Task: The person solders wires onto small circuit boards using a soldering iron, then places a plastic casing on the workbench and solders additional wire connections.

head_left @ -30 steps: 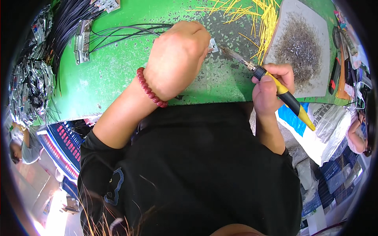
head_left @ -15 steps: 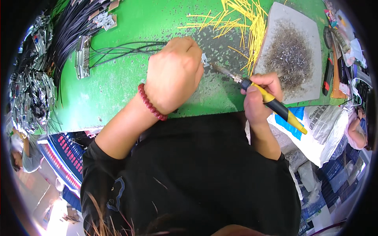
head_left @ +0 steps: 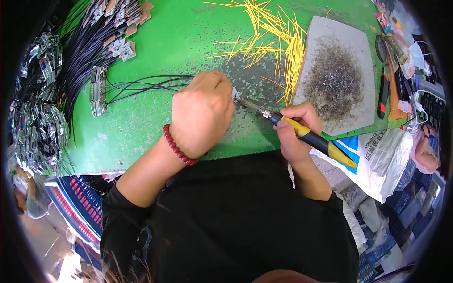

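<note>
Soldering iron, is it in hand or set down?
In hand: the right hand holds the soldering iron, pointed toward the left hand.

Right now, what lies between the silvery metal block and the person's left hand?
Several thin black cables, over the green tabletop; the head view shows this.

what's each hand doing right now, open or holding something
Left hand: back toward camera, grip can't be told.
Right hand: closed, holding the soldering iron.
</note>
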A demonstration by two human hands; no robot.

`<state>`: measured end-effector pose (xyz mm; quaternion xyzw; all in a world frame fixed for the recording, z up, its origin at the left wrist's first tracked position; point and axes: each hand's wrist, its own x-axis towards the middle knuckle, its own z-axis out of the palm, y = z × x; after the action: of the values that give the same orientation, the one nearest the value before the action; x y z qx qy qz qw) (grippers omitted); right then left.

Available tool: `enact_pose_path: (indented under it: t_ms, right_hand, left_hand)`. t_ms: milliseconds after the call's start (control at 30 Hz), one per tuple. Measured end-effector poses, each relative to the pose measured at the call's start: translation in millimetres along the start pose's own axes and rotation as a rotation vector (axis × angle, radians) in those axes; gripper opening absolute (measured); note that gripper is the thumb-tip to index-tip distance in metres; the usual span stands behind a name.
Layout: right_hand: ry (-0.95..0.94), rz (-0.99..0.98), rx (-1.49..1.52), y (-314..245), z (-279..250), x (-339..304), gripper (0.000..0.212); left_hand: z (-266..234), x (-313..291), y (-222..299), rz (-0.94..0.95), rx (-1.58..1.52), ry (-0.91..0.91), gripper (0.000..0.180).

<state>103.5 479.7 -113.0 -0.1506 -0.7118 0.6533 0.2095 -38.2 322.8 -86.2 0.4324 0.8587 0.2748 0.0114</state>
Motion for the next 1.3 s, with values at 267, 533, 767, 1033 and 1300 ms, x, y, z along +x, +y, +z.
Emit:
enact_pose_path:
  t_ms: [267,533,767,1033,1300]
  right_hand:
    - [0.068,-0.17,0.088,15,-6,-5,0.02]
    - [0.096,-0.105,0.162,15,-7,-12,0.024]
    - [0.089,-0.082,0.189,10,-6,-10,0.023]
    - [0.116,-0.124,0.154,13,-3,-6,0.022]
    - [0.137,-0.102,0.215,10,-2,-4,0.019]
  left_hand:
    - [-1,1,0,0.008,-0.008,0.001,0.011]
    - [0,-1,1,-0.005,-0.005,0.002,0.011]
    - [0,1,0,-0.011,-0.003,-0.013,0.01]
    - [1,-1,-2,-0.013,0.01,0.0,0.01]
    - [1,0,-2,0.018,0.037,-0.033,0.005]
